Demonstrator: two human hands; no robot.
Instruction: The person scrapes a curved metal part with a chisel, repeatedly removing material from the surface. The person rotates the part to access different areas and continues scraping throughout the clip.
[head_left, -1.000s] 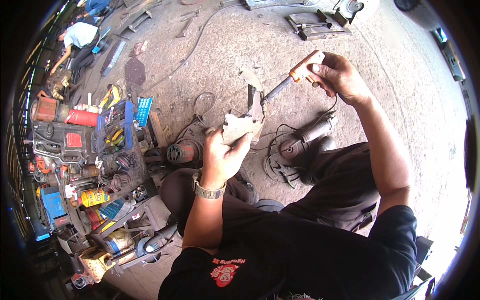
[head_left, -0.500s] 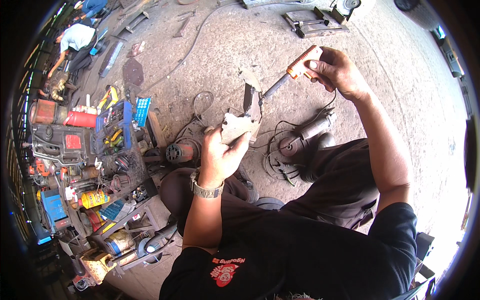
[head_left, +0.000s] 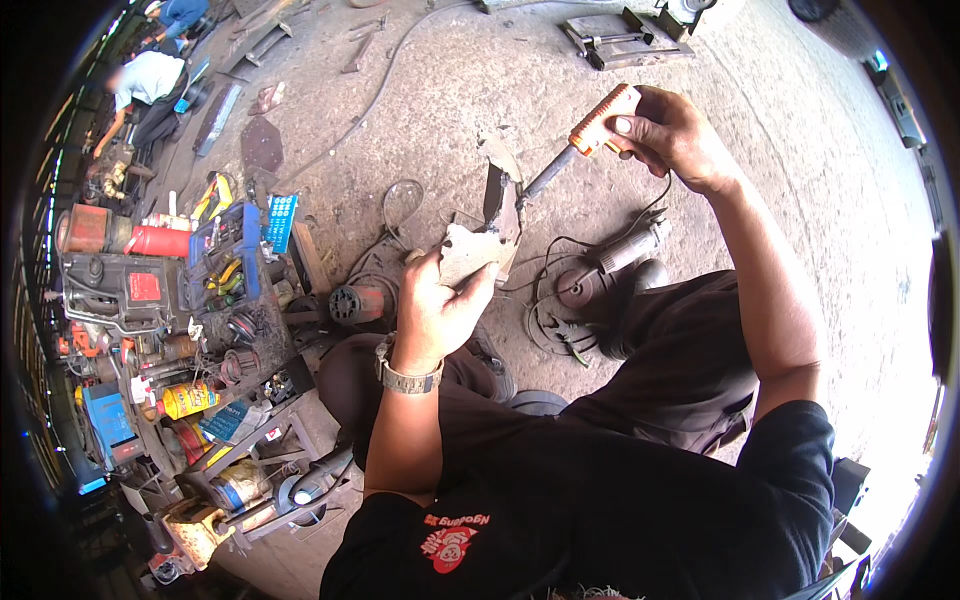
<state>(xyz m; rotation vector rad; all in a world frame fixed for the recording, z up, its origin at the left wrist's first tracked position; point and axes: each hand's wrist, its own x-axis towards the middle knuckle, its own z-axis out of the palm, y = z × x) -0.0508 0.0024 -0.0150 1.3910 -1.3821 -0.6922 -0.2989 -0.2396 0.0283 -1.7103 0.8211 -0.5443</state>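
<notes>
My right hand grips a corded soldering iron by its orange-and-pale handle. The iron's grey barrel slants down to the left, and its end meets the dark edge of a broken piece. My left hand pinches this jagged beige-grey piece from below, thumb on its near face. A dark curved section rises from the piece's far side. Whether the iron's tip touches or only overlaps it is hard to tell.
On the floor by my right leg lies an angle grinder with its cord. Another tool with a round orange-grey end is by my left knee. A blue toolbox sits among crowded tools at left. Another person bends down at far left.
The whole scene has shifted very slightly up and left. Both hands keep their grips, and the iron stays at the same edge of the broken piece.
</notes>
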